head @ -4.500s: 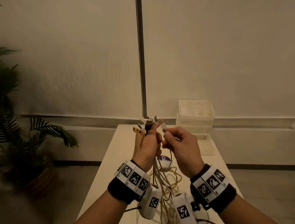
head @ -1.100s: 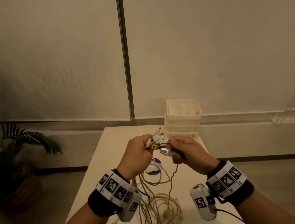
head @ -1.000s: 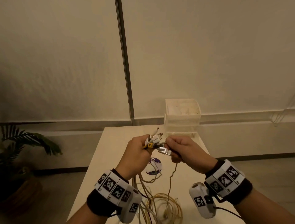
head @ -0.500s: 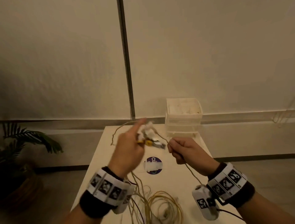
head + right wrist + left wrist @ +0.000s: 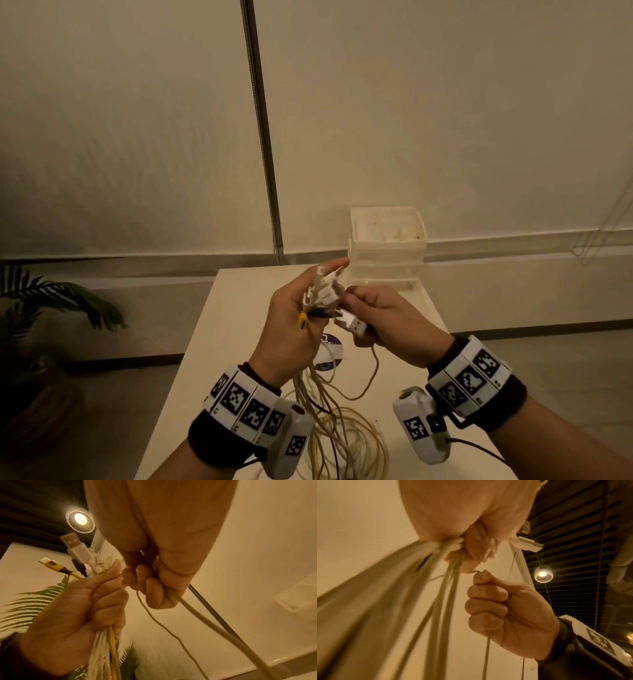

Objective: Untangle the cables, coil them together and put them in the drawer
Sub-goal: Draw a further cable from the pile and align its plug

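Note:
My left hand (image 5: 291,325) is raised above the table and grips a bundle of cables (image 5: 329,401) just below their plugs. White, black and yellow plug ends (image 5: 80,559) stick out above its fist (image 5: 77,615). The bundle hangs down to loose coils (image 5: 349,445) on the table. My right hand (image 5: 387,318) is fisted right beside it and holds a thin pale cable (image 5: 171,632), whose loop droops below (image 5: 373,380). In the left wrist view the right fist (image 5: 496,601) pinches that cable near the left fingers. The plastic drawer unit (image 5: 387,246) stands at the table's far right.
The pale table (image 5: 222,342) carries a round purple sticker (image 5: 329,349) under my hands. A potted palm (image 5: 51,308) stands on the floor to the left. A vertical metal pole (image 5: 263,137) runs up the wall behind the table.
My left hand swung out to the left with the plug bundle, then came back against the right hand. The right hand stayed in place, holding the thin cable.

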### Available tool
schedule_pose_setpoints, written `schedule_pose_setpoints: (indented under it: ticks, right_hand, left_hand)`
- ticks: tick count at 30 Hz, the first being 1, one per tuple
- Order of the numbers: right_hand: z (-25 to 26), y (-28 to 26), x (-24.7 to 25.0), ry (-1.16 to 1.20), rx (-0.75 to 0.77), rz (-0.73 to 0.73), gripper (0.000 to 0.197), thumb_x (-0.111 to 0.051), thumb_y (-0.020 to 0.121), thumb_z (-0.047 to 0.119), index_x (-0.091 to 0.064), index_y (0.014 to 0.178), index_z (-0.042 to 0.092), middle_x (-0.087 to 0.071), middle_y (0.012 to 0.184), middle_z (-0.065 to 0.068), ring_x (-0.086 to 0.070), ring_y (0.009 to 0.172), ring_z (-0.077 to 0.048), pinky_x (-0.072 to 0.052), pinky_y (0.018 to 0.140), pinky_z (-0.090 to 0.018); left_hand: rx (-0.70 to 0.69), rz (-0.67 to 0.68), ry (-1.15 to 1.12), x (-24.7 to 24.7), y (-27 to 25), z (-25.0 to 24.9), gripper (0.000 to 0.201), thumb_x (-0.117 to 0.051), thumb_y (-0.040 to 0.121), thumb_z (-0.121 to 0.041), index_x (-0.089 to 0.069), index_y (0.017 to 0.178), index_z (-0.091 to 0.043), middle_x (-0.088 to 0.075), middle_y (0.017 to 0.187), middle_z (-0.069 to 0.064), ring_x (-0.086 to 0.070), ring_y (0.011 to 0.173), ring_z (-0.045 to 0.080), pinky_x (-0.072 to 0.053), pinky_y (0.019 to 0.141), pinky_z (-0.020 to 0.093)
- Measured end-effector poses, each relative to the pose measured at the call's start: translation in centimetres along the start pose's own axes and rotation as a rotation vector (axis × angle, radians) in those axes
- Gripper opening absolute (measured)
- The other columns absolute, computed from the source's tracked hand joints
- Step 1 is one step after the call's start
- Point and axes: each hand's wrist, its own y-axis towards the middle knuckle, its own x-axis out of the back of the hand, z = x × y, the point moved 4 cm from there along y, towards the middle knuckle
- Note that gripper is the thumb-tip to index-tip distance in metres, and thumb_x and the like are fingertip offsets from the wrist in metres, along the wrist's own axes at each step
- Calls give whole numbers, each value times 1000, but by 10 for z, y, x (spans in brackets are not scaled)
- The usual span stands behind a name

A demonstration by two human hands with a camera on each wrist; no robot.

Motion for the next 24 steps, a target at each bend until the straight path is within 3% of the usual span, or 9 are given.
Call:
schedule_pose_setpoints:
  ticks: [4,7,9,11,13,15,19,22,24]
  right_hand:
    - [4,2,-5,-6,45,12,41,-46,97,30,-55,93,-9,-43,62,-6,-32,52,-14,-27,51,-28]
    - [6,1,-4,-42,63,-28,33,-40,103,20,-52,85,-5,-46,60,-4,-32,51,-15,-29,51,-28]
    - [7,1,-4,-89,68,-52,31,-40,103,20,-56,86,0,-51,64,-3,-36,53,-14,-32,51,-27]
    - [9,1,-4,-157,74,-73,29,-41,102,19,-59,88,2,-57,65,4,-41,53,-11,-35,51,-24]
    - [8,4,-6,-220,69,-91,28,-42,102,18,-63,92,4,-58,62,12,-41,51,-6,-36,51,-22]
    - [6,6,-10,-234,70,-101,26,-44,101,14,-68,92,13,-58,63,8,-41,51,-5,-35,52,-21]
    - [5,5,-14,-209,123,-147,22,-47,99,9,-69,96,7,-56,79,-30,-40,60,-18,-35,56,-29]
    - [9,3,-13,-231,174,-161,20,-50,99,9,-69,100,7,-57,82,-25,-43,60,-13,-37,57,-26]
    - [13,1,-9,-254,171,-163,21,-49,99,10,-70,105,10,-58,79,-14,-45,58,-10,-39,56,-24]
  left_hand:
    - [71,20,-37,-2,2,1,59,-46,91,18,-55,129,-27,-71,95,-11,-67,83,8,-51,73,17]
    - [180,-41,-102,2,0,3,51,-45,94,10,-52,135,-19,-53,95,22,-49,77,39,-47,53,42]
    - [244,-22,-124,4,-3,9,48,-45,94,1,-50,137,-18,-40,93,36,-41,60,39,-39,48,48]
    - [245,16,-160,4,-6,11,47,-47,93,2,-49,138,-11,-39,94,32,-40,58,43,-37,45,45]
    - [211,74,-207,-1,-8,4,43,-47,95,3,-45,138,3,-37,95,19,-32,77,54,-31,49,44]
    - [188,106,-204,-7,-10,-4,51,-47,92,-5,-40,142,1,-33,96,15,-29,86,45,-32,55,50]
    - [251,88,-190,-6,-9,-1,59,-50,87,-16,-40,142,0,-39,69,30,-40,45,27,-33,35,26]
    - [323,100,-188,-4,-10,8,52,-47,87,-12,-37,130,16,-40,45,-1,-40,34,4,-32,40,9]
    - [380,76,-202,-3,-9,13,26,-48,96,-5,-51,120,6,-40,41,-7,-35,32,3,-30,39,12]
